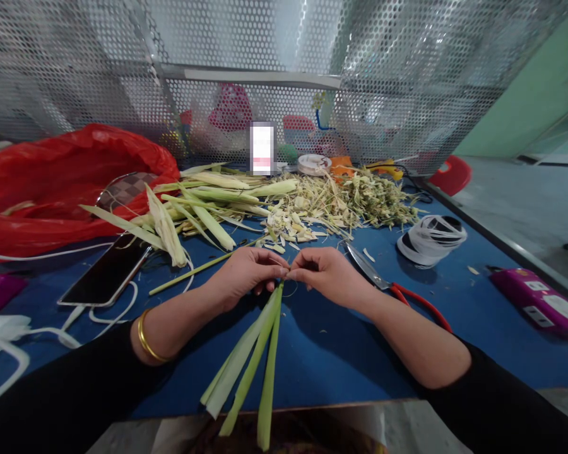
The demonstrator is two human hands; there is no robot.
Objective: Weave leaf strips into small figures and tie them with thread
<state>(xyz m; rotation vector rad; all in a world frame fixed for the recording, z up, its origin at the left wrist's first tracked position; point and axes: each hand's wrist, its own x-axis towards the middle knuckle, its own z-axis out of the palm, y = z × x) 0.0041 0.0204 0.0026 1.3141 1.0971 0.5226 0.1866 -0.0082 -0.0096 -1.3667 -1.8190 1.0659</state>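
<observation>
Several long pale-green leaf strips (pixel 248 359) are gathered at their top and fan out toward the table's front edge. At the gathered top, my left hand (pixel 246 274) is closed, thumb and fingertips pinching the bundle. My right hand (pixel 331 274) is pinched shut right beside it, fingertips almost touching the left ones. A fine loop of thread (pixel 291 291) shows under the right fingers; its ends are hidden. Red-handled scissors (pixel 390 284) lie just right of my right hand. A slim green stalk (pixel 189 277) lies behind my left wrist.
Pale husks and leaves (pixel 213 202) and dried plant scraps (pixel 341 198) are heaped behind. A red plastic bag (pixel 76 145), a phone (pixel 106 274) and white cables occupy the left. White ribbon coils (pixel 430 239) and a purple power strip (pixel 539 299) sit at right. A perforated metal screen (pixel 265 38) backs the table.
</observation>
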